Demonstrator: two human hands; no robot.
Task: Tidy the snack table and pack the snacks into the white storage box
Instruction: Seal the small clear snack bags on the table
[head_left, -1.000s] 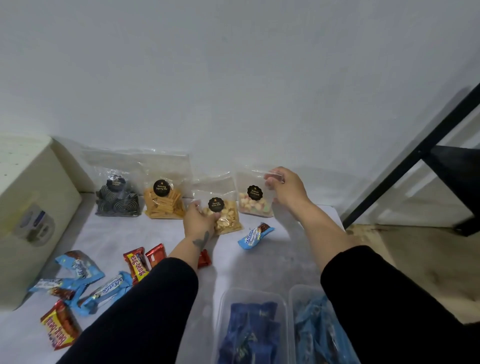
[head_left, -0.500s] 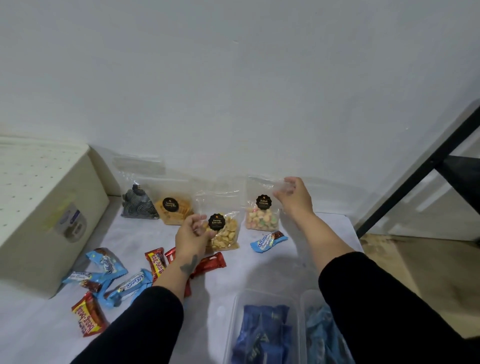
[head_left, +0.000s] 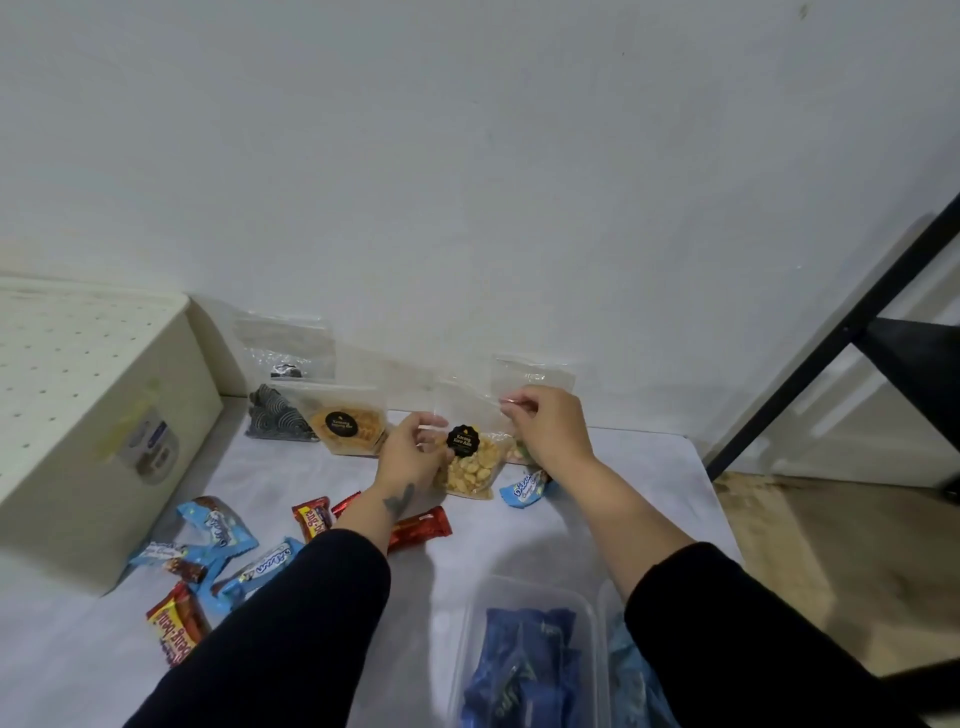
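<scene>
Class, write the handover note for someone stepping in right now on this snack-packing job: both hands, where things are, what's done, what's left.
Left hand: gripping the nut bag at its side.
Right hand: pinching that bag's top edge.
White storage box: far left, lid on.
Leaning at the wall: spiral-snack bag, orange-chip bag.
Loose bars lie scattered on the table.
Done: two clear tubs hold blue packets.
Left: everything into the white box.

Both arms wear long black sleeves pushed up the forearms. The left hand (head_left: 410, 457) is bare. A small dark tattoo (head_left: 399, 500) marks its wrist.
</scene>
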